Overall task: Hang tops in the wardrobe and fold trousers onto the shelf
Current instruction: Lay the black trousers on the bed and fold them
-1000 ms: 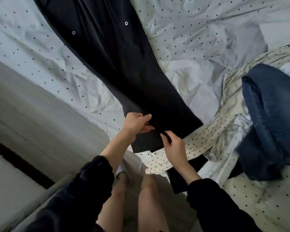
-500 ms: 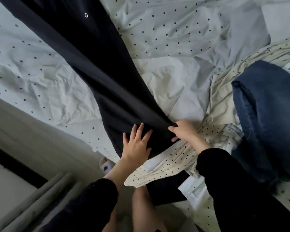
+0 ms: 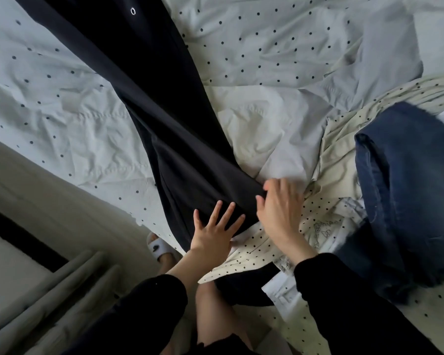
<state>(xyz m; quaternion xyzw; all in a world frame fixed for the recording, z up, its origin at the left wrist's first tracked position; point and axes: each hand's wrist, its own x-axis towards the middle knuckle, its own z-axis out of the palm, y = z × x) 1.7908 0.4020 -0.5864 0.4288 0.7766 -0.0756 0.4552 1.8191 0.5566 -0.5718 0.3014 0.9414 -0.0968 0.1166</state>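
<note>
Two hands lie flat on the near end of the black trousers, neither one gripping. Left hand: fingers straight and spread, palm pressed on the hem end of the cloth. Right hand: blurred, fingers extended and close together, resting along the right edge of the same end, just beside the left hand. Both sleeves are black.

Trousers: long, dark, matte, laid out diagonally across the bed from upper left to the near edge, with lengthwise folds and one small metal eyelet near the top. The hem end overlaps a cream dotted garment at the bed's edge.

Bed sheet: pale, dotted, heavily creased. Folded jeans lie well to the right, partly on the cream garment. A foot in a white sandal stands on the floor below the bed's edge.

Compared with half a second earlier, the left hand keeps its spread, pressing pose, while the right hand, then curled at the cloth's edge, is now opened flat. The trousers have not shifted.
</note>
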